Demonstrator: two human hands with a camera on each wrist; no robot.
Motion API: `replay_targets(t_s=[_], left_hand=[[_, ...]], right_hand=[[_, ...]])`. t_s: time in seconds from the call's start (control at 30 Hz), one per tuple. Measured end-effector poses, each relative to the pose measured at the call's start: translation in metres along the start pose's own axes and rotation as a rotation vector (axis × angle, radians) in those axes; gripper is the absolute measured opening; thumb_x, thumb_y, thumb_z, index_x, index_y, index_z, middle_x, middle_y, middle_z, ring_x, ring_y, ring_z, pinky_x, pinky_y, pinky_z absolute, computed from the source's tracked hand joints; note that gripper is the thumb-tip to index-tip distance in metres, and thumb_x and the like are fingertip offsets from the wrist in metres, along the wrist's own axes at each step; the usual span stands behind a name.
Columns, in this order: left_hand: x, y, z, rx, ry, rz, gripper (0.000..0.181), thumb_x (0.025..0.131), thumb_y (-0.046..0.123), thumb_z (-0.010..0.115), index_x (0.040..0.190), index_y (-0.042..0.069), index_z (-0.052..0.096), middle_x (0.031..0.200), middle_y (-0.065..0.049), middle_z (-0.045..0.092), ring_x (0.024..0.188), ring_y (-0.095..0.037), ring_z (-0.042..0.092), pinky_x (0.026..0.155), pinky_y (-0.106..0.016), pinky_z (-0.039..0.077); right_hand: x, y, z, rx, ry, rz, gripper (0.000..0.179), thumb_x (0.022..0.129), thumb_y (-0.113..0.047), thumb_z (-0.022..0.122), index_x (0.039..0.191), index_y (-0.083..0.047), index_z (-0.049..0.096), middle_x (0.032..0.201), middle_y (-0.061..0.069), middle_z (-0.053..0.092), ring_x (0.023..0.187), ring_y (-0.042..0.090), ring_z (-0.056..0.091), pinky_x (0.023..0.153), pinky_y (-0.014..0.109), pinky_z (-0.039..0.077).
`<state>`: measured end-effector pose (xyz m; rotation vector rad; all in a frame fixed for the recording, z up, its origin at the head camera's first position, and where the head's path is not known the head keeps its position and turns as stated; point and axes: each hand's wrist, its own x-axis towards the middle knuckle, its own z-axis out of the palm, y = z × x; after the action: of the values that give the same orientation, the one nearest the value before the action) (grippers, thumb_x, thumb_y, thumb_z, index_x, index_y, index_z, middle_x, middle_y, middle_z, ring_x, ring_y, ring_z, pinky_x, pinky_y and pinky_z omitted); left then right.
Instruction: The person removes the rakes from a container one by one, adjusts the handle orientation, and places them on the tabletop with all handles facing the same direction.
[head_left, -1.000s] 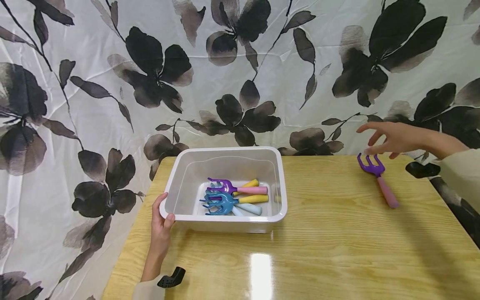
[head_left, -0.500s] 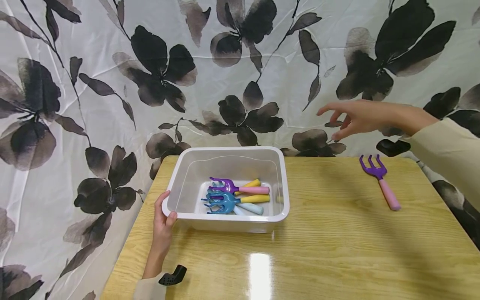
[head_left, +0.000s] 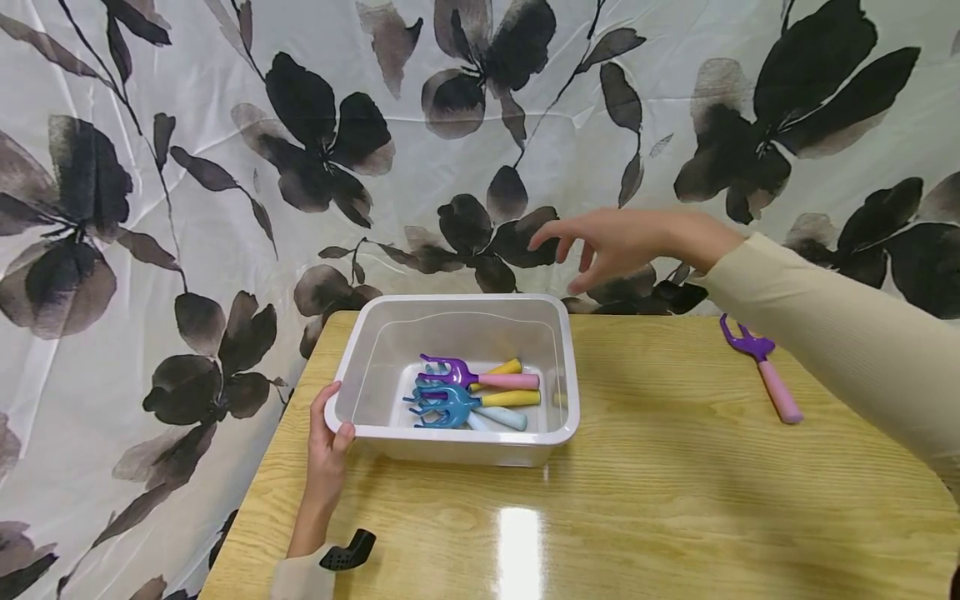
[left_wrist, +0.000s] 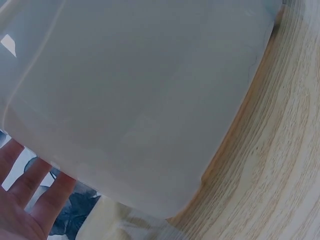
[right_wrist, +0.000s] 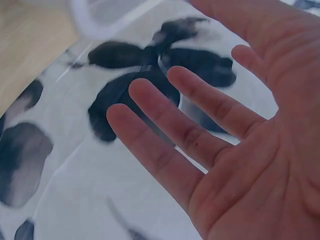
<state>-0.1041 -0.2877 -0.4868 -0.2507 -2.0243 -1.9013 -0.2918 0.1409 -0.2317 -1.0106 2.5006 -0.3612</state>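
Observation:
My left hand [head_left: 326, 458] grips the front left corner of a white plastic bin [head_left: 465, 452], its thumb at the rim. In the left wrist view its fingers [left_wrist: 50, 197] lie along the outside of the bin's wall. Inside the bin lie several toy garden hand forks, among them a purple one with a pink handle [head_left: 508, 381] and a blue one with a yellow handle [head_left: 510, 398]. Past the bin's back right corner, my right hand [head_left: 615, 242] hovers with fingers spread and holds nothing. Another purple hand fork [head_left: 777, 387] lies at the right, its prongs partly behind my sleeve.
The bin stands on a wood-grain table [head_left: 645, 500], toward its back left. A white curtain [head_left: 585, 150] with dark flowers hangs right behind the table and along its left side. My right sleeve [head_left: 832, 333] crosses above the table's right part.
My right hand has moved left, from above the lone hand fork to behind the bin's right corner. That fork stays on the table. My left hand keeps its grip on the bin.

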Motion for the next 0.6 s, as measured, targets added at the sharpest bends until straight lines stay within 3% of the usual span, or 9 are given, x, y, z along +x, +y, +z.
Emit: replay_targets(t_s=[0.23,0.47,0.6], left_hand=[[0.001,-0.002,0.001,-0.022,0.002,0.019,0.058,0.103,0.017,0.054,0.155,0.005,0.032,0.149,-0.005,0.041,0.124,-0.025,0.046,0.096,-0.021,0.046],[0.001,-0.003,-0.001,-0.001,0.006,0.006,0.058,0.103,0.017,0.053,0.156,0.007,0.032,0.151,-0.005,0.039,0.127,-0.023,0.046,0.098,-0.022,0.047],[0.001,-0.004,-0.003,0.000,0.010,0.014,0.057,0.102,0.016,0.053,0.155,0.006,0.033,0.151,-0.005,0.040,0.127,-0.023,0.047,0.098,-0.022,0.046]], right_hand=[[0.038,-0.032,0.016,0.008,-0.093,-0.025,0.075,0.089,-0.023,0.081,0.152,-0.034,0.041,0.135,0.006,0.061,0.100,0.020,0.069,0.087,0.043,0.055],[0.080,-0.048,0.047,-0.038,-0.203,-0.109,0.074,0.087,-0.023,0.084,0.149,-0.030,0.043,0.132,0.009,0.062,0.118,0.027,0.058,0.095,0.044,0.053],[0.101,-0.052,0.070,0.014,-0.280,-0.075,0.071,0.088,-0.021,0.082,0.147,-0.033,0.044,0.131,0.007,0.061,0.117,0.028,0.058,0.089,0.040,0.057]])
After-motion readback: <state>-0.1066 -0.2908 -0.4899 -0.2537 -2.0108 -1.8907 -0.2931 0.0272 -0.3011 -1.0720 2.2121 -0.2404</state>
